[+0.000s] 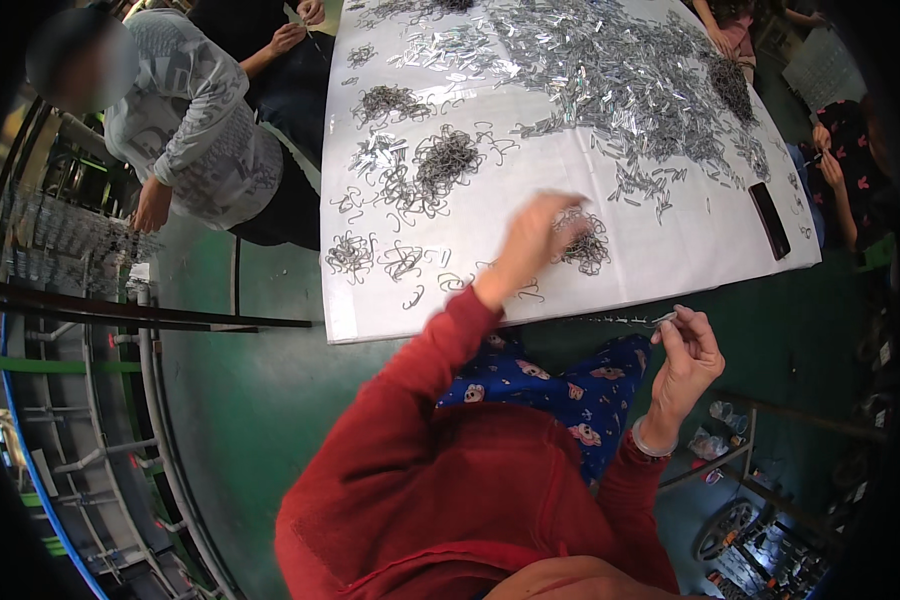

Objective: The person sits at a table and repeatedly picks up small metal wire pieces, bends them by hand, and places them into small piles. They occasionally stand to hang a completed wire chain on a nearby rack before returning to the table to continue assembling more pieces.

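A heap of flat pieces (610, 80) spreads over the far middle and right of the counter (660, 270). Left of it, piles of hooks (445, 160) run down towards the near left corner. The left hand (526, 242) is at a small pile (588, 257) near the front edge; a bar (768, 222) lies by the right edge. Before the counter, a strand (658, 321) extends leftward from the right hand (692, 350). Between the counter and a rack (65, 262) at far left stands a co-worker (185, 120)

One white-covered bench (670, 262) carries one black oblong bar (769, 221), plus bent grey wire hooks (446, 160) and shiny silvery strips (610, 90) beyond counting.
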Tool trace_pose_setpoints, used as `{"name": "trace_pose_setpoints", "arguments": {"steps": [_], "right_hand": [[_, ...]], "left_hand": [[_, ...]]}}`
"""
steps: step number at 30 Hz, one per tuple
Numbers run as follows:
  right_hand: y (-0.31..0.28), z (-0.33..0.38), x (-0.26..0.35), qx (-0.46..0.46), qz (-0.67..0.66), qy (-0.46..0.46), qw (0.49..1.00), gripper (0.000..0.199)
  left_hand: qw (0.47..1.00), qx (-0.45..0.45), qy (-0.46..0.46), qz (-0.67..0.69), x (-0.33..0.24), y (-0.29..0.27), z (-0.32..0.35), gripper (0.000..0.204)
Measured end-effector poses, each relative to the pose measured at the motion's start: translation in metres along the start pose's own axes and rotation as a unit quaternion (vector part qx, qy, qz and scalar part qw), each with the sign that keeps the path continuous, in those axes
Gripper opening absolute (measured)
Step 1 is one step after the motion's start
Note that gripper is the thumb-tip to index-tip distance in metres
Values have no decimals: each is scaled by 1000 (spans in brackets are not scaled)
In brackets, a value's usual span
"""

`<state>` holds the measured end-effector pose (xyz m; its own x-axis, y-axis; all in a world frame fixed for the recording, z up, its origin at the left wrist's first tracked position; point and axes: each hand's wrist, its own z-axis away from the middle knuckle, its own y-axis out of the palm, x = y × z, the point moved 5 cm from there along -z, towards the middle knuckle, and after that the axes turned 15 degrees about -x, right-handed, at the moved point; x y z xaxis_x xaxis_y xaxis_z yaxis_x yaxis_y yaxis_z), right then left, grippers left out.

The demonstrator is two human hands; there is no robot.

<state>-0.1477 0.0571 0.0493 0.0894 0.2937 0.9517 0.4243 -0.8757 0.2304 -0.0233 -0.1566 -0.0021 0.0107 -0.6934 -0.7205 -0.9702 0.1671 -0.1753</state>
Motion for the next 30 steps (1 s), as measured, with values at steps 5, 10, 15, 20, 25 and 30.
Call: {"name": "trace_pose_setpoints", "arguments": {"steps": [5,10,15,20,25,30], "right_hand": [[0,3,10,7,17,3,1000,21],[-4,9,13,11,17,-8,1000,19],[-12,13,11,9,23,3,1000,20],[-15,17,19,0,35,-3,999,20],[-11,18,28,12,50,-32,998,21],[-27,20,18,-18,106,9,994,21]], "left_hand": [[937,26,-15,-348,135,-14,-71,14],[898,92,101,-419,163,0,-58,13],[910,88,88,-396,158,5,-53,13],[904,143,53,-398,164,14,-59,16],[864,185,102,-457,168,24,-63,18],[974,112,52,-190,107,24,-58,11]]}}
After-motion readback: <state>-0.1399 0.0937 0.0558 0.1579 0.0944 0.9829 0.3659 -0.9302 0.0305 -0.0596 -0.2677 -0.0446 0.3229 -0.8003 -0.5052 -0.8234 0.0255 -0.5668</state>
